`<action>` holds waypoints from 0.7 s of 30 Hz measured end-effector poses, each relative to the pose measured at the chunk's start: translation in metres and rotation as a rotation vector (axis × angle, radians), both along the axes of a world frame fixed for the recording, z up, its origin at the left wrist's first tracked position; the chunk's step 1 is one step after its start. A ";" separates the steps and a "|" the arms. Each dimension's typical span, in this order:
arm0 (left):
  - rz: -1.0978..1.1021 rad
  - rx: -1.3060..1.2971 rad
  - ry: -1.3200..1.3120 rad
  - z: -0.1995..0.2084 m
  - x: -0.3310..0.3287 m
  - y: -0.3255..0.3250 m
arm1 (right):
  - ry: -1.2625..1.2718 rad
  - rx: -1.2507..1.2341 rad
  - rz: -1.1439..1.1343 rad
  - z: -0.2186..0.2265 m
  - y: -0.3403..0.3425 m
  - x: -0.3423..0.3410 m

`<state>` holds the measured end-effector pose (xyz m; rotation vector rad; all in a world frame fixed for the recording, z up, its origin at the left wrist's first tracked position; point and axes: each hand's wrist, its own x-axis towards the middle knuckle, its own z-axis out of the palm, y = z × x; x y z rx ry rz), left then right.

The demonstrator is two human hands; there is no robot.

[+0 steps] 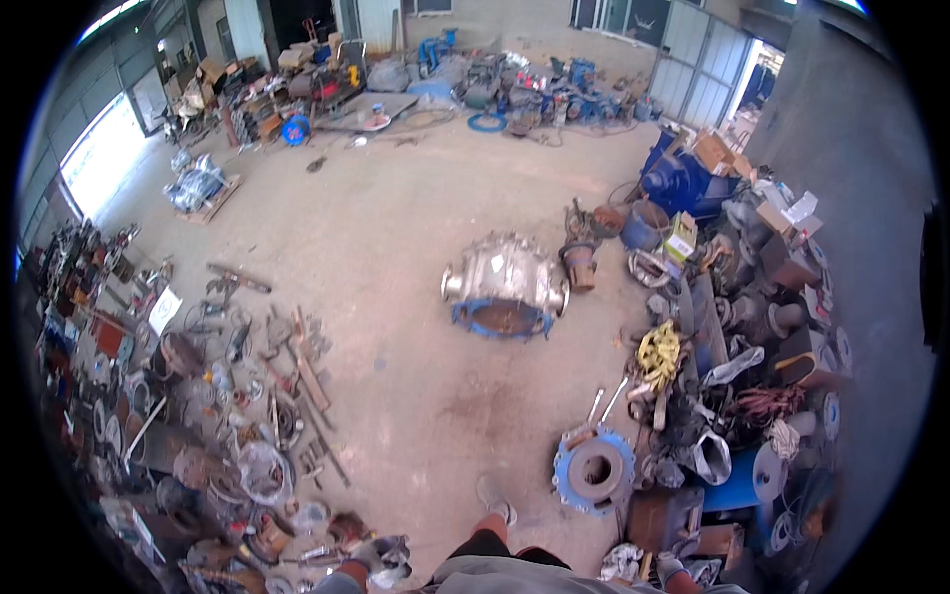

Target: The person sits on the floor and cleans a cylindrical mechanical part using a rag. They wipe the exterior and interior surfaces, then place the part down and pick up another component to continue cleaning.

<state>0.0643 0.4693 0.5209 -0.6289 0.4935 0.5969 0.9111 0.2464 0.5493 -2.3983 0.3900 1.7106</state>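
My left hand [379, 556], in a grey work glove, shows at the lower edge beside the pile of parts on the left. A pale, crumpled shape lies against its fingers, and I cannot make out whether it is held. My right hand [670, 565], also gloved, is low on the right, close to a crumpled whitish cloth [621, 563]; its fingers are too small and blurred to read. Ahead on the floor stands a large silvery metal casing [505, 265] with a blue flange ring [502, 319] at its base. A blue-rimmed round cover [595, 469] lies nearer, to the right.
Two long wrenches [613, 400] lie beyond the round cover. Yellow straps [658, 356] and heaped machine parts line the right side. Iron bars [311, 376] and loose parts spread along the left. A rusty cylindrical fitting [579, 265] stands beside the casing.
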 end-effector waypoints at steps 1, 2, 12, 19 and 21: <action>0.042 -0.036 -0.067 0.000 0.000 0.019 | -0.052 -0.019 0.139 0.001 0.028 -0.002; 0.120 -0.145 -0.194 -0.001 0.000 0.033 | -0.104 -0.030 0.248 0.007 0.058 0.004; 2.351 -1.604 -2.241 0.069 -0.031 0.174 | -0.262 0.006 0.907 0.082 0.394 0.002; 2.554 -1.346 -2.513 0.039 -0.058 0.297 | -0.319 -0.051 1.432 0.079 0.641 -0.036; 2.612 -1.241 -2.594 0.026 -0.070 0.339 | -0.330 -0.073 1.599 0.089 0.717 -0.064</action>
